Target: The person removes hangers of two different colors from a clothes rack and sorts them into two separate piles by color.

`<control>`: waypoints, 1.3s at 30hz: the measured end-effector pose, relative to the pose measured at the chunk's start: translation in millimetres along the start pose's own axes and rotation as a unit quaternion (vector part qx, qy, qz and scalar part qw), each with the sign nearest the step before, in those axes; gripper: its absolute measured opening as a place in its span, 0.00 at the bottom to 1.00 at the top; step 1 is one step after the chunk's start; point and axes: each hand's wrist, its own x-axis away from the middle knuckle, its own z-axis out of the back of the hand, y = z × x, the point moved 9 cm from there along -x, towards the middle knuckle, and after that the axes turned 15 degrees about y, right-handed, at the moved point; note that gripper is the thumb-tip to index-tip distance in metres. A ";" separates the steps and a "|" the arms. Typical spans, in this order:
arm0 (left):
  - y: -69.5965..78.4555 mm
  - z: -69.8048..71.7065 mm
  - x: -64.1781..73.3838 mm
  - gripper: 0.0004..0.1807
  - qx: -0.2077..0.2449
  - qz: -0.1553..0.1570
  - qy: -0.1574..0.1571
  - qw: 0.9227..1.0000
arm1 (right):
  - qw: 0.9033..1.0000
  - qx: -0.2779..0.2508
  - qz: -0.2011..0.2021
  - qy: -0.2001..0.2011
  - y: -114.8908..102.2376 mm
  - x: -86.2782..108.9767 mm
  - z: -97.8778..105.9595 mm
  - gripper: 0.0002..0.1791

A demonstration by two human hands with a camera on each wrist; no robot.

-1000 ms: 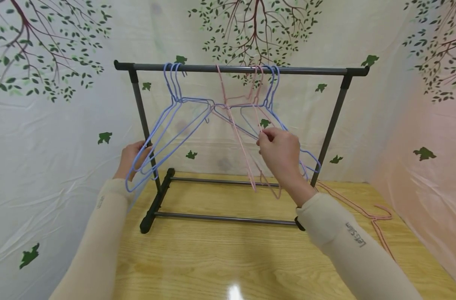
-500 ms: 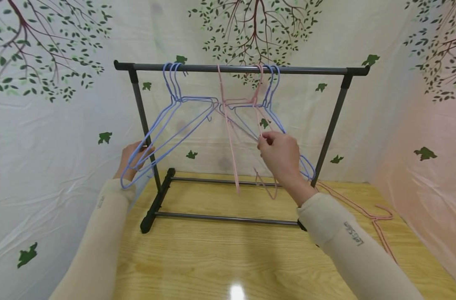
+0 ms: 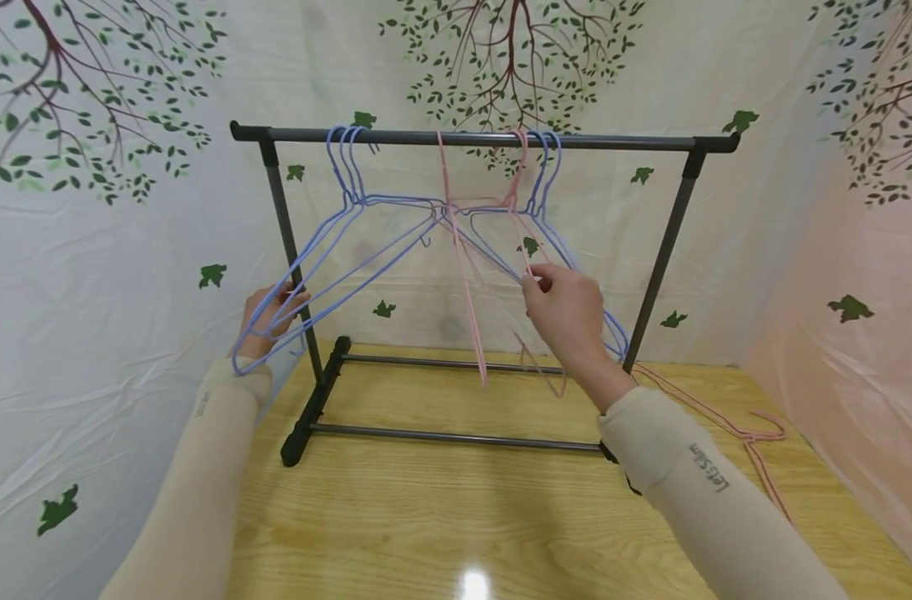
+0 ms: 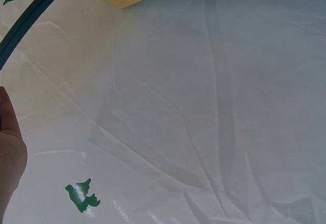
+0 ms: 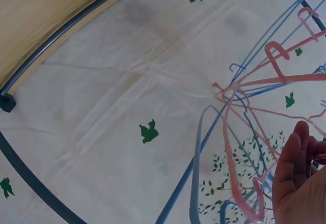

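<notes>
My right hand (image 3: 564,312) pinches the arm of a pink hanger (image 3: 524,246) between thumb and fingers. The hook of that hanger is over the black rail, beside the blue hangers (image 3: 557,242) on the right. Another pink hanger (image 3: 467,300) hangs edge-on near the rail's middle. My left hand (image 3: 264,321) grips the left post (image 3: 289,237) of the clothes rack, partly behind the blue hangers (image 3: 328,223) on the left. Inner ends of both blue groups and the pink ones overlap mid-rack. In the right wrist view, the hand (image 5: 300,175) shows beside pink hangers (image 5: 232,158).
The rack's top rail (image 3: 613,142) spans both posts, and its base (image 3: 456,437) stands on a wooden table (image 3: 426,517). More pink hangers (image 3: 752,435) lie on the table at the right. A leaf-printed sheet (image 3: 201,208) hangs close behind and along the sides.
The middle pink hanger has swung left, then slightly back. The hooks of the right pink hangers have come together beside the blue ones. My right hand has lowered slightly; the left stays on the post.
</notes>
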 end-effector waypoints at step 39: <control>-29.7 -14.6 -3.0 0.26 -0.002 0.041 -0.031 0.999 | 0.993 0.113 0.023 -0.030 27.6 -18.5 17.7 0.19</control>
